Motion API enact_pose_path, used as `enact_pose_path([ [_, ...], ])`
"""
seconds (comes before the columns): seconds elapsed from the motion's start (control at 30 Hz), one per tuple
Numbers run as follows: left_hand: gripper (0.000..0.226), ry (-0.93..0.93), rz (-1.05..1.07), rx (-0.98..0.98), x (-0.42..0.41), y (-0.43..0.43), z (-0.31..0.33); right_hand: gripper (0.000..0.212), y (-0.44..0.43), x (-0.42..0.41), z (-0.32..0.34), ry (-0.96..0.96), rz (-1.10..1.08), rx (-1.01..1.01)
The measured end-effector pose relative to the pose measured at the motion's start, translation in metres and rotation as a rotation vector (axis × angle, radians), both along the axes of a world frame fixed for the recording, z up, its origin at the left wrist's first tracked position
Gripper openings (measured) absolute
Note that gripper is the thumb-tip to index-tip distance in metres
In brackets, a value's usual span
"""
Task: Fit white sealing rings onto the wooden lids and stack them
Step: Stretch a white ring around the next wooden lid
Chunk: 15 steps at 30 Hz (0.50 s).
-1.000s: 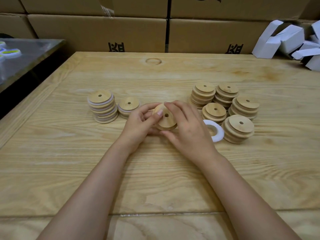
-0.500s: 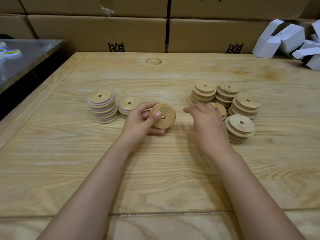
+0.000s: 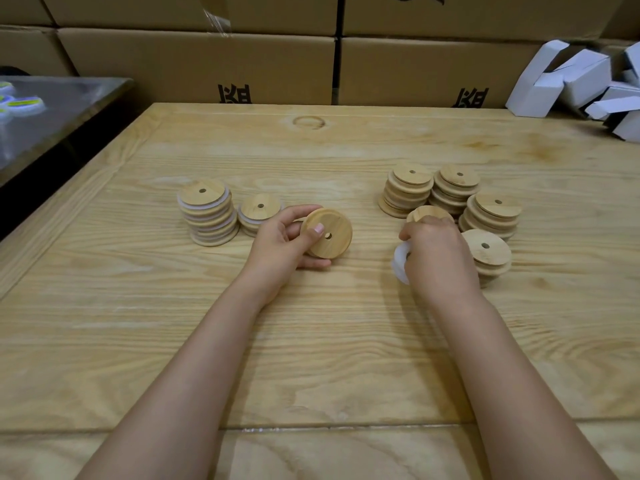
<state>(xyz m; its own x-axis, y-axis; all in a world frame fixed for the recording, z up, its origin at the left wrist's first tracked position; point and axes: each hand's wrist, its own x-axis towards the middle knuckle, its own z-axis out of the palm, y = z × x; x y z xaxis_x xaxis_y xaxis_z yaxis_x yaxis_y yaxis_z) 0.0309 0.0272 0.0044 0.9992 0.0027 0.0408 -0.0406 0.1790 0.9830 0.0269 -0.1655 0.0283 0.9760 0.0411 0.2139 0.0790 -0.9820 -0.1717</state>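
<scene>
— Left hand (image 3: 282,245)?
— Grasping one wooden lid (image 3: 329,233), tilted up on edge. Thumb lies on its face beside the centre hole, fingers curled underneath. Whether the lower edge touches the table (image 3: 311,341): cannot tell.
— Right hand (image 3: 440,261)?
— Fingers curled, pinching a white ring (image 3: 399,266). Ring pokes out on the thumb side, blurred. Ring and held lid are apart.
— Around the grips?
— Outward of the left hand: short stack (image 3: 259,211) just beside the knuckles, tall stack (image 3: 207,213) past it, white rings showing between layers. Beyond and outward of the right hand: stacks of bare lids (image 3: 491,213), nearest just beside the hand's back.
</scene>
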Motion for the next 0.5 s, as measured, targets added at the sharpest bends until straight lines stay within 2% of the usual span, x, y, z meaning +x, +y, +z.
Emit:
enact_pose_path([
  [0.23,0.023,0.011,0.007,-0.004,0.001,0.001,-0.0013,0.033,-0.0023,-0.0002,0.0027,0.015,0.001,0.005],
  [0.5,0.02,0.017,0.002,-0.004,0.0025,0.0023,-0.0029,0.029,-0.0068,0.0002,0.007,-0.057,-0.047,0.032],
])
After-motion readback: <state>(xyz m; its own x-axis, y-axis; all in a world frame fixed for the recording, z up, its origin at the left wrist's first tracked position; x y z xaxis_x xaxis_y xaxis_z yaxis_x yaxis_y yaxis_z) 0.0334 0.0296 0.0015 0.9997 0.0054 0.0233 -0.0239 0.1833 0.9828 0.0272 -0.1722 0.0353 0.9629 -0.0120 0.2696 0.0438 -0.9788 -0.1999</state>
